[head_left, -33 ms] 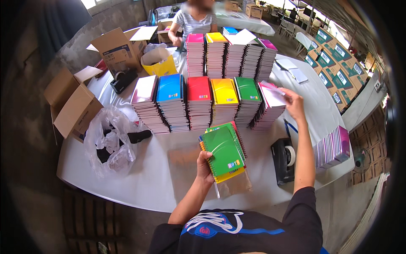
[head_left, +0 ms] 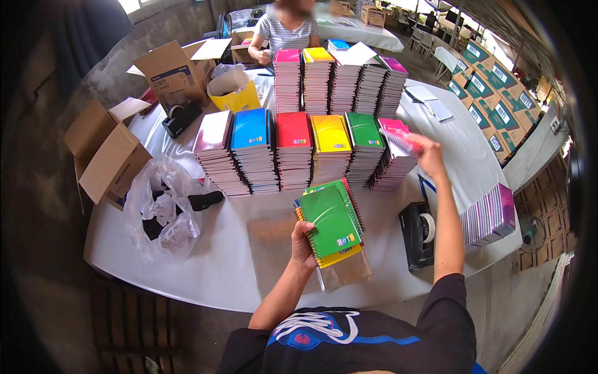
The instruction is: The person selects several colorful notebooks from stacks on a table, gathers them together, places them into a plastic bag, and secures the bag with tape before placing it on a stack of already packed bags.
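Note:
My left hand (head_left: 303, 244) is closed round a small bundle of spiral notebooks with a green notebook (head_left: 331, 223) on top. Yellow and red covers peek out beneath the green one. My right hand (head_left: 430, 157) grips a pink spiral notebook (head_left: 398, 138), tilted just above the pink notebook stack (head_left: 393, 168). Left of that stack, in one row, stand a green stack (head_left: 364, 132), a yellow stack (head_left: 331, 134), a red stack (head_left: 293, 132), a blue stack (head_left: 251, 129) and a pale glossy-topped stack (head_left: 213, 132). Clear plastic (head_left: 268, 262) lies under the held bundle.
More notebook stacks (head_left: 317, 81) form a back row, and a person (head_left: 286, 31) is behind them. A black tape dispenser (head_left: 414, 237) and purple notebooks (head_left: 489, 218) are at the right. Leftward are a plastic bag (head_left: 168, 212), open cartons (head_left: 112, 162) and another tape dispenser (head_left: 180, 118).
My right hand has tipped the pink notebook up from the stack, baring the pink cover beneath. My left hand and its bundle have barely moved. The person opposite has raised a hand slightly.

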`<state>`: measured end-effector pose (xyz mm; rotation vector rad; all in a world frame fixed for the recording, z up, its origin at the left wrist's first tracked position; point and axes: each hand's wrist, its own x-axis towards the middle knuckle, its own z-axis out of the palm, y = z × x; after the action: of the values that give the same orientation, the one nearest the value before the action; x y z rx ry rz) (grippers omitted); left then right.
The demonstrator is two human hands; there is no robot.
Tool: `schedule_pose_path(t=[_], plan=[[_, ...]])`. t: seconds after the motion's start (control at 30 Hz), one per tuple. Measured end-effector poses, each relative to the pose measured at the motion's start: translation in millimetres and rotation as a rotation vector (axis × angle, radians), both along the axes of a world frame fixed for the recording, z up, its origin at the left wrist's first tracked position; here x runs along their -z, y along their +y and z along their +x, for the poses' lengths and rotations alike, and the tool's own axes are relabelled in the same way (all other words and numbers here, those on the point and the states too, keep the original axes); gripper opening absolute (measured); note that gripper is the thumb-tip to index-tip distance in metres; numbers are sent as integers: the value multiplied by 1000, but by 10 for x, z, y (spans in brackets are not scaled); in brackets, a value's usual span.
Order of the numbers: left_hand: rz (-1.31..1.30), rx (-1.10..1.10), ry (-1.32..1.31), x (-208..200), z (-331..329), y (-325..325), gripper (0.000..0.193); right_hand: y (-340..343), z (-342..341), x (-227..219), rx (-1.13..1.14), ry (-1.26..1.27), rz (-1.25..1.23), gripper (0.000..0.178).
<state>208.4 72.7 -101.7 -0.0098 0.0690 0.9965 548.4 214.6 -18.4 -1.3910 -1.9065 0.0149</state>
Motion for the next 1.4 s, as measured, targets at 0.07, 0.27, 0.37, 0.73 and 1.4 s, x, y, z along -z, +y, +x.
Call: schedule_pose_path(t=[0.07, 0.27, 0.37, 0.73, 1.4], plan=[[6, 4, -9, -21, -10, -5, 56, -111, -79, 129, 0, -144, -48, 49], [-30, -13, -10, 61, -98, -46, 57, -414, -339, 203, 53, -337, 89, 49], [10, 24, -44, -49, -112, -87, 58, -421, -174, 312, 137, -346, 273, 50], [156, -290, -18, 466, -739, -337, 88, -1871, -2749, 59, -444, -593, 241, 41], [113, -398, -12, 752, -2310, -677, 69, -531, -4157, -220, -401, -370, 440, 37]])
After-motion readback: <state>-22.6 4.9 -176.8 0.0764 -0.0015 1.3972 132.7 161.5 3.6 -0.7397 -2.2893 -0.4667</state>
